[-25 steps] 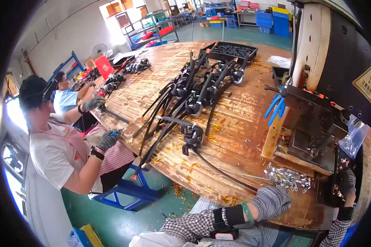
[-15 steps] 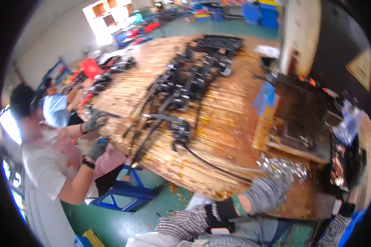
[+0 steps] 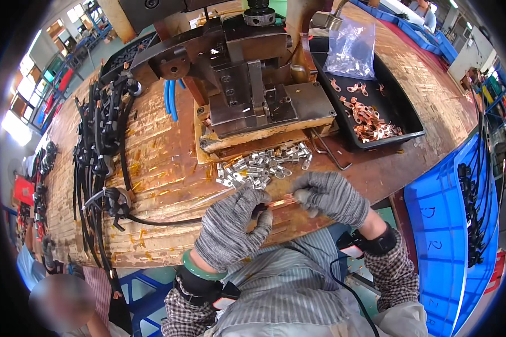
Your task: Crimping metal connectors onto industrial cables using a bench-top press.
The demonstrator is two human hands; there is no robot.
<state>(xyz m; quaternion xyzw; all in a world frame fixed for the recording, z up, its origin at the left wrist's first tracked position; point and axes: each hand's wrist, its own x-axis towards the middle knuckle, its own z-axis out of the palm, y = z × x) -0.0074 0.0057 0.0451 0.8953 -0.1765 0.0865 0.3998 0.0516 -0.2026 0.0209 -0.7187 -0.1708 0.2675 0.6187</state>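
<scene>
Our left grip (image 3: 227, 227) holds the black cable (image 3: 163, 223); our right grip (image 3: 333, 197) seems to pinch its copper end (image 3: 282, 201).
Stripping looks done, no connector fitted that we can see; cable trails toward nine o'clock, silver connectors (image 3: 258, 167) at twelve.

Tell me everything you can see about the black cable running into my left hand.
The cable is slim, dark and flexible-looking. From a bunched black coil on the left it bows along the worn wooden tabletop, then passes out of sight under the gloved left hand. Past those fingertips, what appears to be its bare, copper-coloured end points toward the right hand; whether the right fingers touch it is unclear.
</scene>
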